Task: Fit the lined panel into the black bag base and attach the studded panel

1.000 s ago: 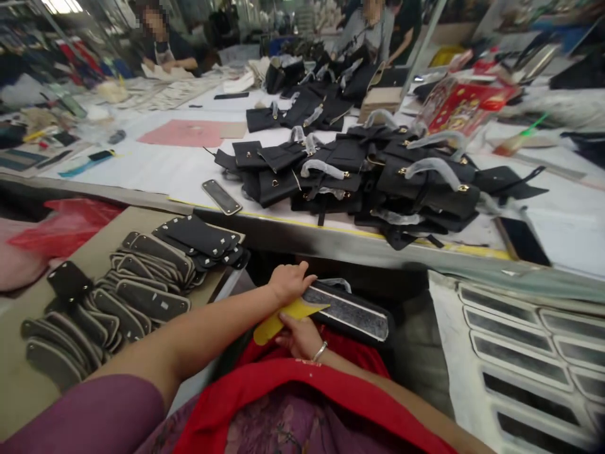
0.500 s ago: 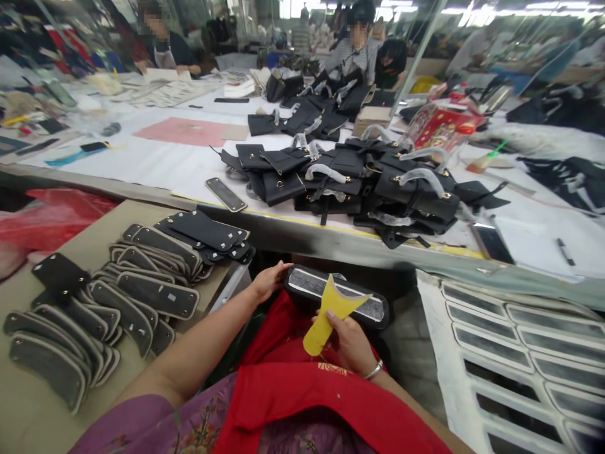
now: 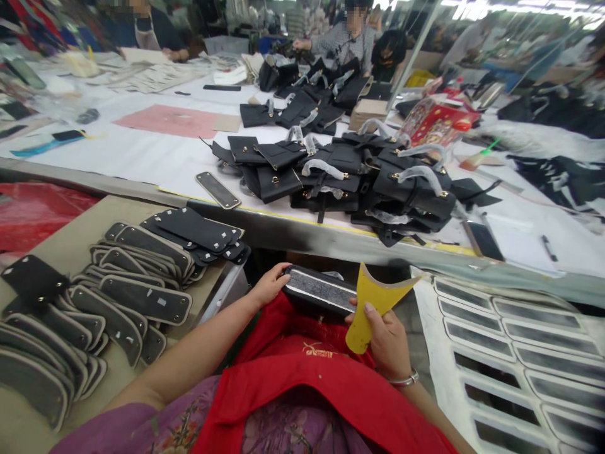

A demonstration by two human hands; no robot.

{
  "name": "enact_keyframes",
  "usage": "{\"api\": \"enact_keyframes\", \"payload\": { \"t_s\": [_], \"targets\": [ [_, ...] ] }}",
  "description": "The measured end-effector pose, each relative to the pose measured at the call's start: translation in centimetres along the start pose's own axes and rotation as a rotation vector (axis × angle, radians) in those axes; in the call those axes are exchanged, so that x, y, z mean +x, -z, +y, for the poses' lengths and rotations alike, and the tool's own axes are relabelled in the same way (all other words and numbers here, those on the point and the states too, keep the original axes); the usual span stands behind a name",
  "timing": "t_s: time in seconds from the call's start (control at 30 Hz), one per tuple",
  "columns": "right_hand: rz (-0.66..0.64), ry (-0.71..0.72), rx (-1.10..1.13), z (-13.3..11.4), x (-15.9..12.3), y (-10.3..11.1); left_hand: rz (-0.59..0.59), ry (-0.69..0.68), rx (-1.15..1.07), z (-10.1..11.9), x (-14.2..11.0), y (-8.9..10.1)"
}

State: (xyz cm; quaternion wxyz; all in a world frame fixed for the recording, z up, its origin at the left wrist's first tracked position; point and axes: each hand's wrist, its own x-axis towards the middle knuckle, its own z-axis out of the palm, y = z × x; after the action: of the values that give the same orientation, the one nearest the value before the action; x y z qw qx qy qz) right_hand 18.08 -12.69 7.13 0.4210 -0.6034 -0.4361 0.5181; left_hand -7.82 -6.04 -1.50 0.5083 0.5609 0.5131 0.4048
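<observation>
My left hand [image 3: 269,287] grips the left end of a black oblong bag panel [image 3: 319,292] with a grey glued face, held over my lap. My right hand [image 3: 387,340] is closed round the handle of a yellow fan-shaped scraper [image 3: 373,302], held upright at the panel's right end. A red apron [image 3: 307,378] covers my lap under both hands.
Several black leather strips [image 3: 118,284] lie fanned on a brown board at left. A pile of black bags [image 3: 350,176] sits on the white table [image 3: 142,164], one strip [image 3: 218,190] near its edge. Glued strips [image 3: 515,334] lie in rows at right. Other people work across the table.
My right hand has carried the yellow scraper from the panel's left end across to its right end and raised it upright. My left hand shifted to grip the panel's left end.
</observation>
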Motion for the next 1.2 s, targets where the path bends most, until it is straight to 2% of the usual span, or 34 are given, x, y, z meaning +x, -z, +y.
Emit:
{"api": "enact_keyframes", "payload": {
  "t_s": [0.1,0.17,0.33,0.4,0.5,0.57,0.63,0.77,0.93,1.07,1.2],
  "targets": [
    [0.078,0.110,-0.014,-0.6,1.0,0.6,0.058,-0.006,0.111,0.3,-0.4,-0.3],
    [0.130,0.139,0.037,-0.8,1.7,1.8,0.056,0.020,0.142,0.6,-0.7,-0.3],
    [0.243,0.071,0.136,-0.8,2.3,7.0,0.028,0.103,0.245,0.5,-1.3,0.1],
    [0.244,-0.003,0.167,-0.7,1.7,9.0,-0.014,0.030,0.400,0.7,-1.2,0.3],
    [0.178,-0.142,0.178,0.1,0.5,11.1,-0.127,-0.210,0.723,2.0,-0.6,0.2],
    [0.134,-0.211,0.173,1.0,-0.1,12.0,-0.219,-0.338,0.903,3.1,0.1,-0.4],
    [0.113,-0.256,0.174,2.1,-0.3,12.7,-0.316,-0.393,1.014,4.1,0.8,-1.5],
    [0.111,-0.325,0.122,3.9,0.6,13.6,-0.455,-0.441,1.104,5.3,2.0,-4.5],
    [0.059,-0.347,-0.028,4.0,3.3,13.9,-0.465,-0.481,1.122,6.3,2.6,-7.5],
    [-0.094,-0.311,-0.116,2.9,6.8,12.8,-0.448,-0.462,1.103,6.2,2.6,-8.6],
    [-0.268,-0.269,-0.132,2.0,12.6,10.3,-0.446,-0.422,1.095,5.9,2.6,-9.0]
  ]
}}
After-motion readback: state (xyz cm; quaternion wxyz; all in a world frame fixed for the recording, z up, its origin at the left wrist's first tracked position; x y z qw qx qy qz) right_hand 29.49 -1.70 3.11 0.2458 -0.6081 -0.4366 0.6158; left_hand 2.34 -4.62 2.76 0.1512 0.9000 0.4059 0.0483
